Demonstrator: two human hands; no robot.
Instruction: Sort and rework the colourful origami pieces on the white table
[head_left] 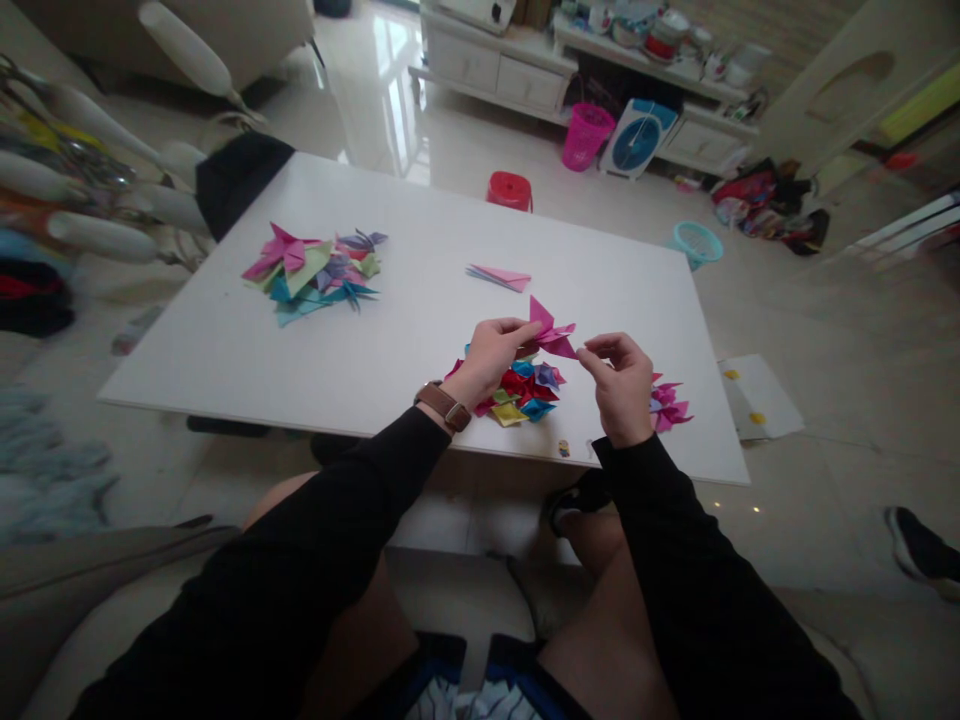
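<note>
Tiled floor is surrounding one white table, and, reading a clock face from the table's middle with twelve at the far side, one red bin is standing at one o'clock, one pink basket between one and two, one fan at two and one blue basket at half past two. Three piles of folded paper are lying on the top: the left pile near ten o'clock, the middle pile at four, the right pile at half past three; their pieces are overlapping too much for counting. One stack of flat folds is resting at two.

Two hands are holding one pink paper above the table at three o'clock. Thumb and fingers of the left hand are pinching its left side; thumb and forefinger of the right hand are pinching its right tip, the other fingers curling.

The near edge is running beneath both forearms, close behind the middle pile, while the right pile is sitting near the right edge. Open white surface is stretching between the left pile and the flat folds, and beyond them to the far edge.
</note>
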